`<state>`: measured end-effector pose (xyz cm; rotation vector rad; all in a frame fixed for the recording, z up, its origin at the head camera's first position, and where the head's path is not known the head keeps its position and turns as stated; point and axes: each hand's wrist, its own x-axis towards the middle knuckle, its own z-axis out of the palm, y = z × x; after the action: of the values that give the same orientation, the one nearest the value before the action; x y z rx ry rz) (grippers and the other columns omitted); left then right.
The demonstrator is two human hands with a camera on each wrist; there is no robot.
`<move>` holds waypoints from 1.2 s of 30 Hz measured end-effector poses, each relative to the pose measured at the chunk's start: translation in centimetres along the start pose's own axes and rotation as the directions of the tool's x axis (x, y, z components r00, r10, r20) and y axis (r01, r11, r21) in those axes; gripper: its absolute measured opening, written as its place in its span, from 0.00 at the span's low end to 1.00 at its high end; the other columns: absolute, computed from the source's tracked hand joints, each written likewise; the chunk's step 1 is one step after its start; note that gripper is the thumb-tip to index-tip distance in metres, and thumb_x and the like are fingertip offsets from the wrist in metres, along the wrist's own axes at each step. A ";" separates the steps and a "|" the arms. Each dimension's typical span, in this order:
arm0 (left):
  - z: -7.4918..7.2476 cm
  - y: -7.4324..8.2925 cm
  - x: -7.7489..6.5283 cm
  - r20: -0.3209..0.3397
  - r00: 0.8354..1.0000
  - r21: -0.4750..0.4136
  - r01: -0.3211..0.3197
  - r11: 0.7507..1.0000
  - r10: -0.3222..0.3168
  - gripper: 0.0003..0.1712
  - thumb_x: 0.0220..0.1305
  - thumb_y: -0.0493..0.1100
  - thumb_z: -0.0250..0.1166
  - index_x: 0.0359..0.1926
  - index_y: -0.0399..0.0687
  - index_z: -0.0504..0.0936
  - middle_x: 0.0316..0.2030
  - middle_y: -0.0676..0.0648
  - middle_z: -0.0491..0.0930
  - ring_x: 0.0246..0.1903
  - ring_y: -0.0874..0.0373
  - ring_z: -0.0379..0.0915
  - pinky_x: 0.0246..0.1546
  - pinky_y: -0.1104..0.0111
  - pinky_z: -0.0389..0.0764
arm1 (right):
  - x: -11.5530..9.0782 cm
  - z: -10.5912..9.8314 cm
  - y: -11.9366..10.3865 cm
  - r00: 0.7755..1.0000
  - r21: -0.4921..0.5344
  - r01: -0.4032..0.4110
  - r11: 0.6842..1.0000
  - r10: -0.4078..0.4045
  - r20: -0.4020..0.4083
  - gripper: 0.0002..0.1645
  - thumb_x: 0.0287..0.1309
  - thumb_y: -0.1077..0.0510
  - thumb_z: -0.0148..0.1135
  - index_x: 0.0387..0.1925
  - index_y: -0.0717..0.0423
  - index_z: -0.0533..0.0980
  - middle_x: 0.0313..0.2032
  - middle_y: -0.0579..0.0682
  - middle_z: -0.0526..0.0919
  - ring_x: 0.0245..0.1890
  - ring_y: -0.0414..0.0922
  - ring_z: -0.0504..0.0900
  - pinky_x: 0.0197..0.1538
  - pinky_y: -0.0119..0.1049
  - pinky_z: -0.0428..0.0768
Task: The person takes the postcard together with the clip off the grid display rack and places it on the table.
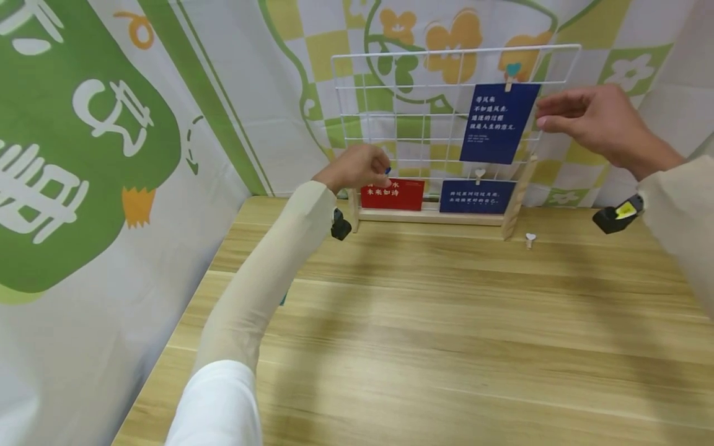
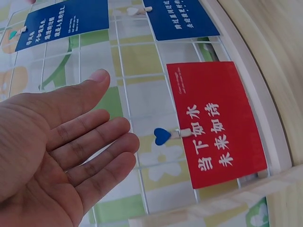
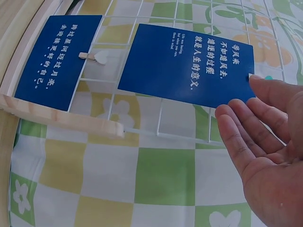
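A white wire grid [image 1: 440, 115] in a wooden stand [image 1: 429, 216] bears several cards. My left hand [image 1: 357, 168], fingers loosely extended, is beside the red card [image 2: 220, 125]; a clothespin with a blue heart [image 2: 162, 136] grips that card's edge. My right hand [image 1: 608, 121] holds nothing and is by the right edge of the tall blue card [image 1: 498, 124]. A teal-heart clothespin [image 1: 512, 71] fastens that card at the top. Lower right on the grid hangs a wide blue card [image 1: 476, 197] under a white-heart clothespin [image 3: 97, 56].
A loose white-heart clothespin [image 1: 530, 240] lies on the wooden table [image 1: 446, 334] right of the stand. Partly hidden by my left sleeve [image 1: 262, 272] is a small teal thing [image 1: 284, 300]. Patterned cloth [image 1: 318, 37] hangs behind the grid.
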<state>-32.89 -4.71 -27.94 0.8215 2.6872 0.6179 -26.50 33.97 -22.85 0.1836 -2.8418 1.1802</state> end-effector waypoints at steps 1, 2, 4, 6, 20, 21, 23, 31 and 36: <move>0.0 0.1 0.1 0.001 1.000 0.002 -0.002 1.000 0.002 0.28 0.63 0.44 0.69 0.62 0.37 0.75 0.57 0.40 0.80 0.56 0.51 0.77 0.61 0.62 0.76 | 0.0 0.0 -0.1 1.000 -0.001 0.001 1.000 -0.001 0.000 0.31 0.62 0.45 0.65 0.63 0.55 0.73 0.33 0.15 0.79 0.34 0.18 0.78 0.36 0.10 0.70; 0.0 0.3 0.2 0.001 1.000 0.001 -0.008 1.000 0.008 0.28 0.63 0.44 0.69 0.61 0.37 0.75 0.56 0.40 0.80 0.56 0.50 0.77 0.61 0.62 0.76 | 0.1 0.1 -0.2 1.000 0.002 0.003 1.000 -0.003 -0.002 0.32 0.62 0.45 0.65 0.63 0.55 0.73 0.33 0.15 0.79 0.34 0.18 0.78 0.36 0.10 0.71; 0.0 0.6 0.4 -0.003 1.000 0.007 -0.015 1.000 0.015 0.28 0.63 0.45 0.69 0.61 0.37 0.75 0.56 0.40 0.81 0.55 0.51 0.77 0.60 0.62 0.76 | 0.1 0.1 -0.4 1.000 -0.002 0.003 1.000 -0.003 -0.011 0.32 0.63 0.44 0.64 0.64 0.55 0.73 0.34 0.16 0.79 0.34 0.18 0.78 0.36 0.10 0.71; 0.0 0.8 0.6 -0.004 1.000 0.014 -0.014 1.000 0.014 0.28 0.63 0.46 0.69 0.61 0.38 0.75 0.56 0.41 0.81 0.55 0.52 0.77 0.60 0.63 0.77 | 0.2 0.1 -0.6 1.000 0.003 -0.001 1.000 0.002 -0.019 0.32 0.63 0.44 0.64 0.64 0.54 0.73 0.35 0.17 0.79 0.34 0.18 0.78 0.36 0.11 0.72; 0.3 2.4 1.8 0.009 1.000 0.002 -0.006 1.000 0.006 0.31 0.62 0.46 0.70 0.63 0.38 0.74 0.58 0.41 0.79 0.57 0.53 0.76 0.59 0.66 0.77 | 0.9 -0.5 -2.4 0.998 0.041 0.007 0.999 -0.005 -0.061 0.31 0.63 0.49 0.65 0.64 0.56 0.73 0.34 0.18 0.79 0.33 0.18 0.77 0.36 0.10 0.72; 0.3 2.5 1.9 0.012 1.000 0.000 -0.006 1.000 0.006 0.31 0.62 0.46 0.70 0.63 0.38 0.74 0.59 0.41 0.79 0.57 0.53 0.76 0.60 0.66 0.77 | 1.0 -0.5 -2.6 0.998 0.042 0.007 0.999 -0.005 -0.061 0.31 0.62 0.48 0.65 0.63 0.55 0.73 0.33 0.18 0.79 0.33 0.18 0.77 0.36 0.10 0.72; 0.3 2.7 2.0 0.018 1.000 0.001 -0.005 1.000 0.005 0.31 0.63 0.45 0.69 0.64 0.39 0.73 0.59 0.42 0.79 0.58 0.53 0.76 0.60 0.67 0.77 | 1.0 -0.5 -2.8 0.998 0.049 0.010 0.999 -0.007 -0.063 0.31 0.62 0.49 0.66 0.63 0.56 0.73 0.33 0.18 0.79 0.33 0.19 0.78 0.36 0.10 0.72; 0.4 3.8 2.6 0.027 1.000 -0.038 -0.007 0.999 0.008 0.32 0.64 0.45 0.68 0.66 0.39 0.71 0.61 0.41 0.77 0.59 0.53 0.75 0.60 0.68 0.76 | 1.4 -0.4 -3.5 0.994 0.037 0.044 0.998 -0.041 -0.097 0.30 0.62 0.50 0.65 0.63 0.57 0.73 0.33 0.19 0.77 0.32 0.20 0.78 0.37 0.10 0.72; 0.1 4.4 3.1 0.023 1.000 -0.041 -0.014 0.999 0.015 0.33 0.63 0.45 0.69 0.65 0.39 0.71 0.60 0.42 0.77 0.58 0.55 0.75 0.60 0.70 0.76 | 1.6 -0.3 -3.7 0.992 0.017 0.040 0.999 -0.038 -0.123 0.30 0.62 0.49 0.65 0.63 0.55 0.74 0.45 0.29 0.84 0.34 0.19 0.76 0.38 0.11 0.72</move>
<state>-33.27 0.46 -26.38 0.8333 2.6408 0.6600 -27.61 31.48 -19.87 0.1611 -2.7096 1.1686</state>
